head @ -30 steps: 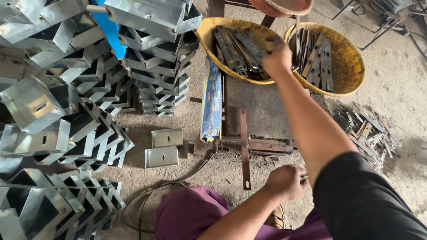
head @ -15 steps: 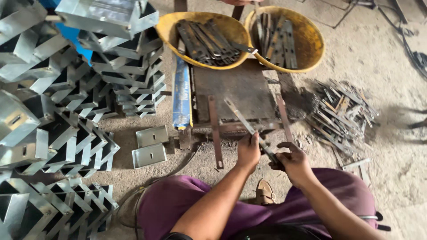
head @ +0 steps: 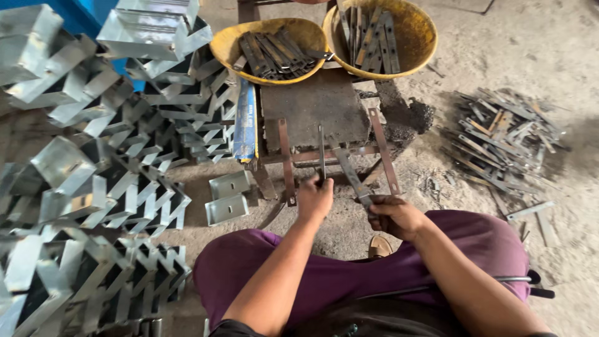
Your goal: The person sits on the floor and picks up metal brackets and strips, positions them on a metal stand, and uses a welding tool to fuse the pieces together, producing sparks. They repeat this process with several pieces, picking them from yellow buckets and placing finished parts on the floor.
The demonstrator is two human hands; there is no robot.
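Fingers of each hand clamped on a flat metal strip above the worktop

The left hand (head: 314, 198) grips a thin dull-grey strip (head: 321, 151), edge-on, its long axis running straight away from the fingers; just right, the right hand (head: 394, 216) holds a wider flat strip (head: 350, 173) slanting up-left over the rusty slab worktop (head: 312, 106), below two yellow bowls (head: 412, 43)

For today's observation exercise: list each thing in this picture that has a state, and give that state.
left hand: closed on a thin metal strip, held on edge
right hand: closed on a flat metal strip
left yellow basin: holds dark strips
right yellow basin: holds strips
scrap pile: scattered on floor
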